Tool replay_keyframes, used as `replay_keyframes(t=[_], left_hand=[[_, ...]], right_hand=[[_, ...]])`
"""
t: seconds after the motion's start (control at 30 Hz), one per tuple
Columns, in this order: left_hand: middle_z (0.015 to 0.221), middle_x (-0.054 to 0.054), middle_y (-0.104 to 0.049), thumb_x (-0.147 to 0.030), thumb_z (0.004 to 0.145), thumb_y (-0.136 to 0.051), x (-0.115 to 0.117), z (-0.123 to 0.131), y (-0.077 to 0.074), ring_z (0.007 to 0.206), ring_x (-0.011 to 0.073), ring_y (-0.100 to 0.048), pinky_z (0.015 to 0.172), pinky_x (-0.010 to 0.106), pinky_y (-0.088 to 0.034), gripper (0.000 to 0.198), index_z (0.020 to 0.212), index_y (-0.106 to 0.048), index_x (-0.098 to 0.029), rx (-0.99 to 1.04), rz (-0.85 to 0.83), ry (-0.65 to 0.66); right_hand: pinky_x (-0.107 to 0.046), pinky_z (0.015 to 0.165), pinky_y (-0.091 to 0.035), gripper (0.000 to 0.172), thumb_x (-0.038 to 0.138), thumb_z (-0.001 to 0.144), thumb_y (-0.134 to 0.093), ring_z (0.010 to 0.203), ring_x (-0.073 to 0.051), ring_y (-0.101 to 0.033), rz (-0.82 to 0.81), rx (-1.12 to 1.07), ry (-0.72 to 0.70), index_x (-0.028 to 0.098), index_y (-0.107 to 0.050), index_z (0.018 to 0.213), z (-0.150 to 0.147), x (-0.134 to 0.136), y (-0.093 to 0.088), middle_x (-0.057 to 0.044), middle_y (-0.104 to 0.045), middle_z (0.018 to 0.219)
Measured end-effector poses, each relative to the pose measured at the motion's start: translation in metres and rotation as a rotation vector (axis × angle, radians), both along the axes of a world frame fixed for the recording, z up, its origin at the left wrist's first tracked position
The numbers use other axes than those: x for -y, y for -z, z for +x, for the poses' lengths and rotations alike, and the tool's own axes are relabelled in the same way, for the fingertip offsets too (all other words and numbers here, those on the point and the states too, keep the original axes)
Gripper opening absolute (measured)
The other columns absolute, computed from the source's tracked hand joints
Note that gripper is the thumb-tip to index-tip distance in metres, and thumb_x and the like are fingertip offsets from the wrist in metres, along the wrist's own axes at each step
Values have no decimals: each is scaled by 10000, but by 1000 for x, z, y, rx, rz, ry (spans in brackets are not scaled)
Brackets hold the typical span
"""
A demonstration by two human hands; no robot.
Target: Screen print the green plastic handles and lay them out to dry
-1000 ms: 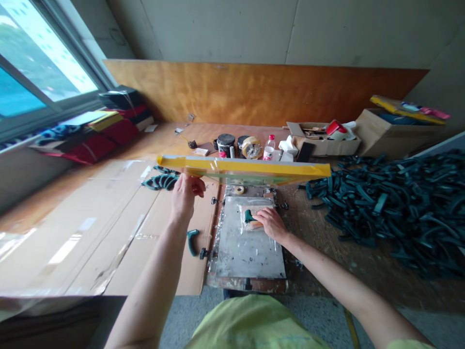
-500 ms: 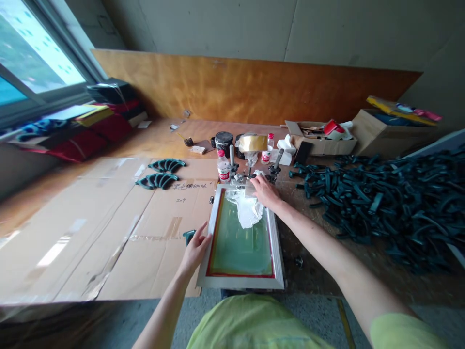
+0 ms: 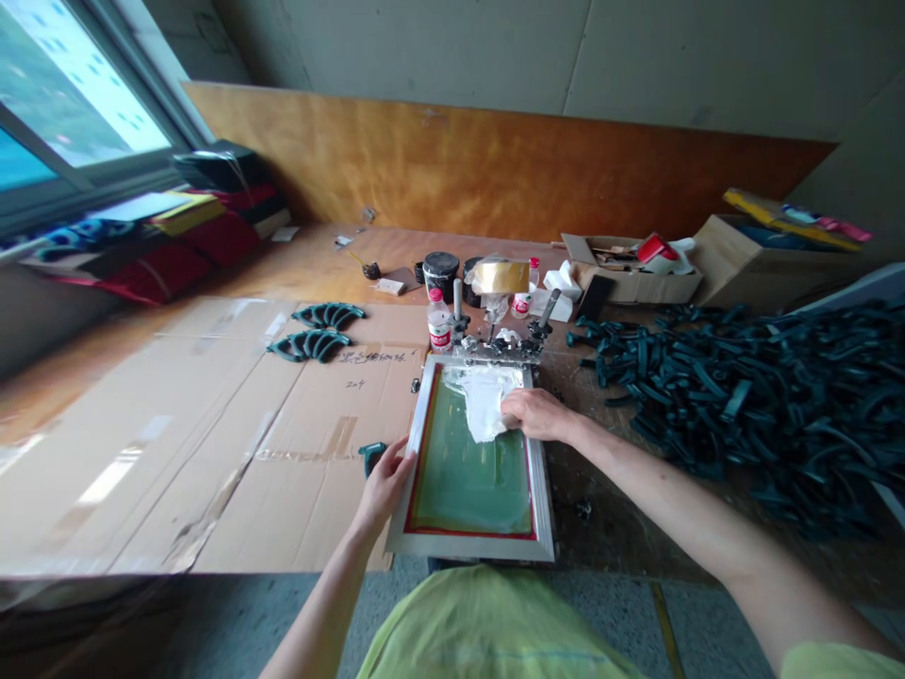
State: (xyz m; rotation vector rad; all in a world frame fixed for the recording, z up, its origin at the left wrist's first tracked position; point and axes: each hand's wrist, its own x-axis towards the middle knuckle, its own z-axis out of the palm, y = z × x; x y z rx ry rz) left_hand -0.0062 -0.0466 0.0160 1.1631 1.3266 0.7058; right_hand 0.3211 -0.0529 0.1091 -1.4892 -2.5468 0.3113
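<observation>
A screen-printing frame (image 3: 475, 548) with a silver border and green mesh (image 3: 467, 490) lies in front of me. A white patch (image 3: 485, 401) covers its upper part; whether it is paste or thin cloth I cannot tell. My right hand (image 3: 534, 413) is closed at the patch's right edge, its fingers bent down over the mesh. What they pinch is hidden. Along the frame's left side, my left hand (image 3: 386, 481) has curled fingers around a dark green plastic part (image 3: 372, 456) that juts out at the left. Its thumb and index finger touch or nearly touch the border.
Metal clamps (image 3: 499, 349) stand at the frame's far end beside a bottle (image 3: 438, 325) and a black tub (image 3: 439, 273). Rows of curved green parts (image 3: 311, 345) lie on cardboard (image 3: 212, 453). A large heap of similar parts (image 3: 735, 405) fills the right, before an open carton (image 3: 636, 278).
My right hand has come nearer, from the far end of the frame to the right edge of the white patch. My left hand has hardly moved. The view has shifted slightly.
</observation>
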Motion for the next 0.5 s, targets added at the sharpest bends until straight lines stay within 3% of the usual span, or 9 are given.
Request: replay_keyframes(t=[0.13, 0.27, 0.33, 0.4, 0.5], left_hand=[[719, -6, -646, -621, 718, -663, 1, 0, -4, 635, 153, -596, 556, 236, -455, 736, 1294, -570, -174, 27, 5, 3], [698, -15, -626, -613, 731, -660, 2, 2, -9, 618, 142, -585, 540, 227, -448, 724, 1295, -558, -171, 26, -8, -1], [697, -14, -628, -619, 729, -659, 2, 3, -14, 618, 145, -591, 541, 229, -455, 727, 1290, -561, -167, 21, -20, -2], [696, -13, -638, -624, 725, -660, 2, 3, -22, 618, 151, -605, 543, 234, -462, 742, 1303, -554, -170, 31, -29, 12], [731, -2, -678, -626, 694, -691, 1, 1, -45, 645, 172, -639, 565, 250, -484, 831, 1374, -501, -188, 61, -56, 31]], right_hand=[[-298, 760, -449, 198, 7, 799, -531, 883, -209, -565, 169, -31, 145, 162, -651, 830, -13, 3, 16, -75, -651, 857], [-311, 807, -469, 232, -1, 830, -497, 924, -214, -569, 225, -29, 35, 145, -668, 890, -16, 28, 32, -96, -666, 900], [-293, 781, -474, 185, 42, 844, -545, 885, -198, -583, 189, -60, 27, 165, -674, 893, -11, 25, 26, -68, -669, 873], [-279, 775, -476, 157, 108, 839, -626, 878, -183, -601, 157, -115, 105, 195, -678, 958, -7, 7, 14, -41, -679, 910], [-276, 813, -477, 409, 179, 799, -723, 923, -179, -623, 114, -165, 305, 248, -634, 1191, -5, -34, -8, -34, -682, 1052]])
